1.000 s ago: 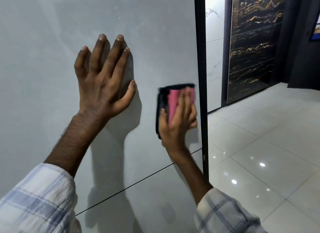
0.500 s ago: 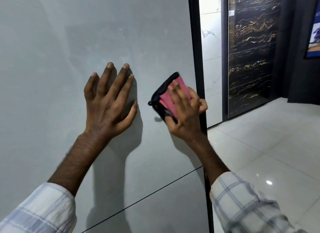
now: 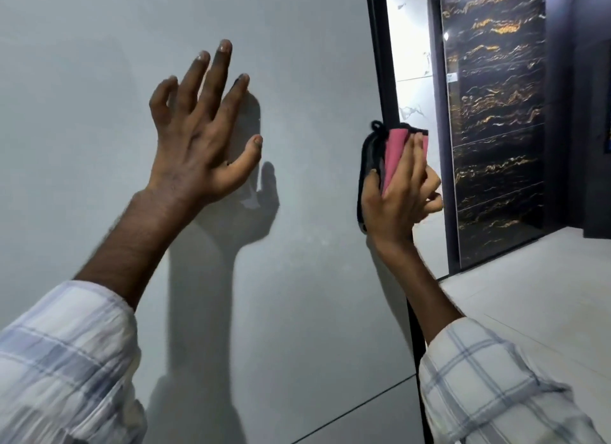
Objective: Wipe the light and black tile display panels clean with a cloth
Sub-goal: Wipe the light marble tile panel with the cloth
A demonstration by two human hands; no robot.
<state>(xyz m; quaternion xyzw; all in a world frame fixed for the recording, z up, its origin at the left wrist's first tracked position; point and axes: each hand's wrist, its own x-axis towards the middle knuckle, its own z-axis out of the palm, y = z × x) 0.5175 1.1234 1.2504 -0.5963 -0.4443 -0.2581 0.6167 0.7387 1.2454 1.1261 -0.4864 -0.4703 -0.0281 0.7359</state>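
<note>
A large light grey tile panel (image 3: 297, 63) fills the left and middle of the view, with a thin joint line low down. My left hand (image 3: 198, 139) is spread against it, fingers straight and pointing up. My right hand (image 3: 400, 192) grips a folded pink cloth with black edging (image 3: 393, 156) at the panel's right edge, beside the black frame strip (image 3: 380, 63). A black tile panel with gold veins (image 3: 496, 129) stands further back on the right.
A white marbled panel (image 3: 413, 79) sits between the frame strip and the black panel. Glossy pale floor tiles (image 3: 529, 294) spread out at the lower right. A dark wall (image 3: 591, 113) closes the far right.
My right hand has carried the cloth right, to the panel's edge. My left hand has shifted up the panel and its fingers have spread. The view has tilted upward.
</note>
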